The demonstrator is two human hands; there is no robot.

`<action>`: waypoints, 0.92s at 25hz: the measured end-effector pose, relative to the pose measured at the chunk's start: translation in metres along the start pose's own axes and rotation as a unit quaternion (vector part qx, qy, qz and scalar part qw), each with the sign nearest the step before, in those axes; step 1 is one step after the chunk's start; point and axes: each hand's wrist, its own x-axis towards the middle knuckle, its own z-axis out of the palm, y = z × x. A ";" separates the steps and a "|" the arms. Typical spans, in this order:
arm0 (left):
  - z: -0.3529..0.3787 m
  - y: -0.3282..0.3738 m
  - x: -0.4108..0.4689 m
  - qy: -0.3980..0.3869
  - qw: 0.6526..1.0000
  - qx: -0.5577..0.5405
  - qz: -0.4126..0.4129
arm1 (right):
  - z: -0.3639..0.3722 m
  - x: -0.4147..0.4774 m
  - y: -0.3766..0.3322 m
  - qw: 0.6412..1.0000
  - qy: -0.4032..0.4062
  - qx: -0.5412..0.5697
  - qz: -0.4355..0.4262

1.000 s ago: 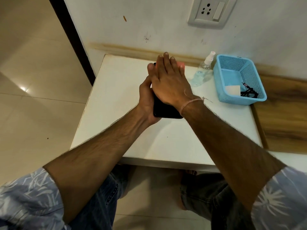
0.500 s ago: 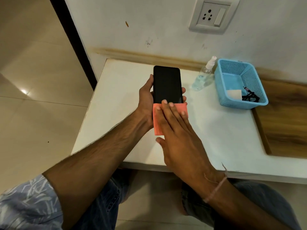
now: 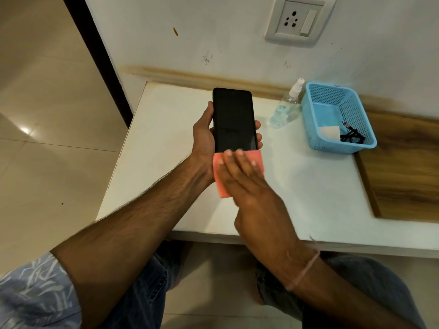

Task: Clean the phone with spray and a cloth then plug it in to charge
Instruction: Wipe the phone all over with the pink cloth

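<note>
A black phone (image 3: 234, 119) with a dark screen is held face up above the white table (image 3: 308, 198). My left hand (image 3: 204, 138) grips it from the side, thumb on the left edge and fingertips showing on the right edge. A pink cloth (image 3: 219, 184) lies over the phone's lower end. My right hand (image 3: 247, 186) presses flat on the cloth with straight fingers. A clear spray bottle (image 3: 286, 105) with a white nozzle leans at the back of the table. A wall socket (image 3: 298, 20) with a switch sits above.
A blue plastic basket (image 3: 356, 110) stands right of the bottle, holding a white charger block (image 3: 329, 133) and a black cable (image 3: 351, 137). A wooden surface (image 3: 403, 167) adjoins the table on the right. Tiled floor lies to the left, my knees below the table's front edge.
My right hand has drawn the pink cloth down from the top of the phone to its lower end, uncovering the screen. In the last half second it has barely moved.
</note>
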 end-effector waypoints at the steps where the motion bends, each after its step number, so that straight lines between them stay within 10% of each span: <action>1: 0.000 0.000 0.000 -0.005 1.000 -0.002 0.005 | 0.003 -0.006 -0.001 0.999 -0.003 -0.008 -0.035; 6: 0.002 -0.002 0.000 -0.013 1.000 0.007 0.016 | -0.004 -0.007 0.018 0.988 0.051 0.047 0.139; 10: -0.002 -0.001 -0.001 -0.004 1.000 0.000 0.013 | 0.016 -0.010 -0.003 0.999 0.034 0.029 0.005; 14: -0.003 0.000 -0.001 0.000 1.000 0.012 0.029 | 0.005 -0.003 0.012 0.982 0.070 0.077 0.159; 18: -0.002 -0.002 -0.001 0.001 1.000 0.007 0.025 | 0.011 -0.007 0.007 0.998 0.057 0.035 0.012; 21: -0.001 -0.001 0.000 0.005 0.999 0.019 0.034 | 0.006 -0.001 0.019 0.980 0.092 0.084 0.156; 23: -0.001 -0.002 0.000 -0.007 0.999 0.023 0.029 | 0.011 -0.005 0.009 0.987 0.100 0.059 0.108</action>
